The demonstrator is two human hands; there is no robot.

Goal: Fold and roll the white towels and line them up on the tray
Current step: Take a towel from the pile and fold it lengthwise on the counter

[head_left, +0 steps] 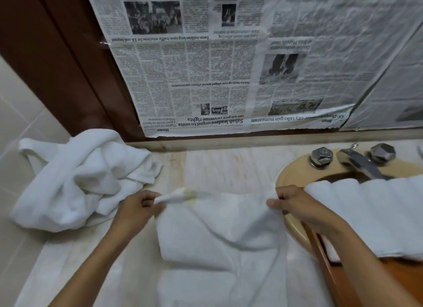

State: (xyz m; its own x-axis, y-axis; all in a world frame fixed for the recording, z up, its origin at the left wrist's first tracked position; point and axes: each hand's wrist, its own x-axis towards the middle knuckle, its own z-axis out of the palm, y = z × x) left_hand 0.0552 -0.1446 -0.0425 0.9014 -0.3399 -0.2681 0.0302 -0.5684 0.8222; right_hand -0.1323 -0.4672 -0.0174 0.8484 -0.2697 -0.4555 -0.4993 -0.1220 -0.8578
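Currently the working towel (pixel 219 233) lies spread on the marble counter (pixel 229 167) directly in front of the person, its far edge lifted slightly. The left hand (pixel 137 206) pinches the far-left corner, fingers curled round the bunched cloth; the right hand (pixel 290 203) pinches the far-right corner the same way. A yellowish mark sits on the cloth just beside the left corner. Nearer the person a thicker band suggests 1 fold is already in; not certain. Judged step: folding, early, rolling not yet begun. The next move calls for drawing both corners evenly toward the near edge, keeping the sides square so the roll comes out uniform. To the right, finished rolled towels (pixel 370 215) lie side by side on the wooden tray (pixel 402 277), which rests over the sink (pixel 295 171) below the faucet (pixel 364 162). To the left, a loose pile of towels (pixel 77 181) waits unfolded. Newspaper (pixel 206 78) covers the wall behind.
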